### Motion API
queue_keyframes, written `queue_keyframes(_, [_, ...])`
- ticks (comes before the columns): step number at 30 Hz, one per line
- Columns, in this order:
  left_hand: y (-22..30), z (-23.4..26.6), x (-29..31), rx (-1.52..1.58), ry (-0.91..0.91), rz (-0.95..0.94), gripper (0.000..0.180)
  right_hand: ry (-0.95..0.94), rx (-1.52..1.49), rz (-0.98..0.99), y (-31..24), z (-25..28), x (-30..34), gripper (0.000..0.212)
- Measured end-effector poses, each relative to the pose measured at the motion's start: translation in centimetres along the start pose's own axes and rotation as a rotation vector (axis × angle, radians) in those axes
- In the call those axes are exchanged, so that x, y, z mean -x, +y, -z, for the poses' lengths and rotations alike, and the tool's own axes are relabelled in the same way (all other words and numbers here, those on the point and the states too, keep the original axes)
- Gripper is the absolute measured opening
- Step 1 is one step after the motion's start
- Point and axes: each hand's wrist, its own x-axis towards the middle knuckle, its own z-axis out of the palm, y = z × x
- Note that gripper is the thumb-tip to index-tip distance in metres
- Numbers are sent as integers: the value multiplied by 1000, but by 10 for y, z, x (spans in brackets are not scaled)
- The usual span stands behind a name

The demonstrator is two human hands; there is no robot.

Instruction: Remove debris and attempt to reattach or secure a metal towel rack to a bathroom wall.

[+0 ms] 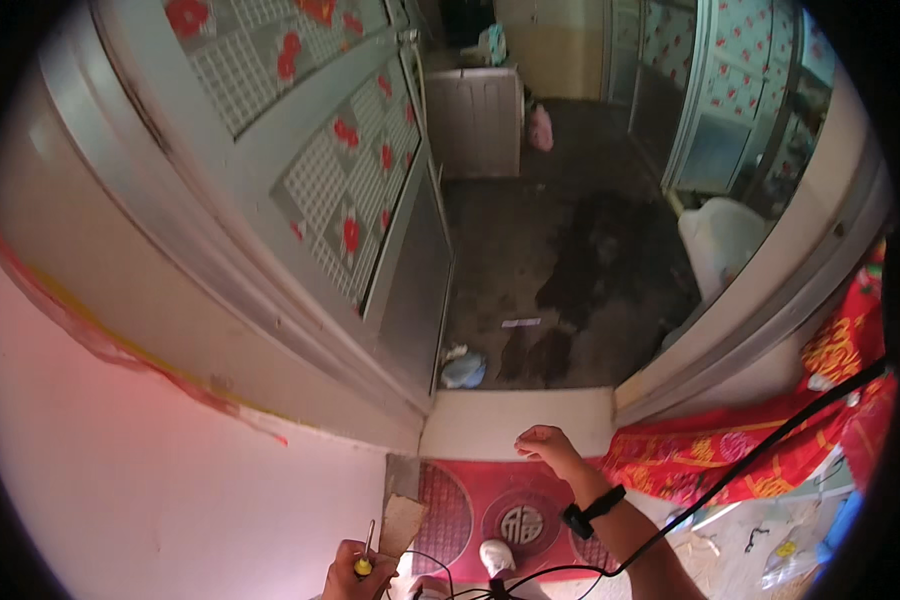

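A slim tool, much like a screwdriver (371, 538), stands at the lower edge of the frame, left of centre, gripped in the left hand (355, 574). Its thin metal shaft rises nearly upright out of the fist, leaning a little to the right, and a bright yellow part of the handle shows between the fingers; the rest is covered by the hand. That fist is closed firmly round it, knuckles upward, just beside a ragged tan piece (402, 524) at the corner of the pale wall (170, 470).

The right forearm slants up from the lower right, a black wristband (592, 511) round it. The right hand (550, 449) is over the pale doorsill (470, 424), below the middle of the frame — fingers loosely bent and pointing left, the gap to the thumb narrow. Whether anything small is pinched there, I cannot tell.

Under the hands lies a red doormat (480, 476) with a light shoe (497, 557) on it. A grey door (418, 285) with red-flowered panels stands open at upper left; at the right, red patterned cloth (730, 450) hangs behind a black cable (850, 387).
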Motion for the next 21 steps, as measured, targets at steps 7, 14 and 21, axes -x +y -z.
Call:
queue_keyframes(7, [122, -21, -103, 214, -128, -227, 7, -18, -182, 369, -167, 28, -6, 16])
queue_keyframes(14, [264, -33, -263, 555, -183, -394, 10, 115, -38, 651, -354, 51, -52, 10])
queue_keyframes(21, [402, -110, -387, 592, -270, -418, 15, 317, 36, 684, -446, 126, -92, 10])
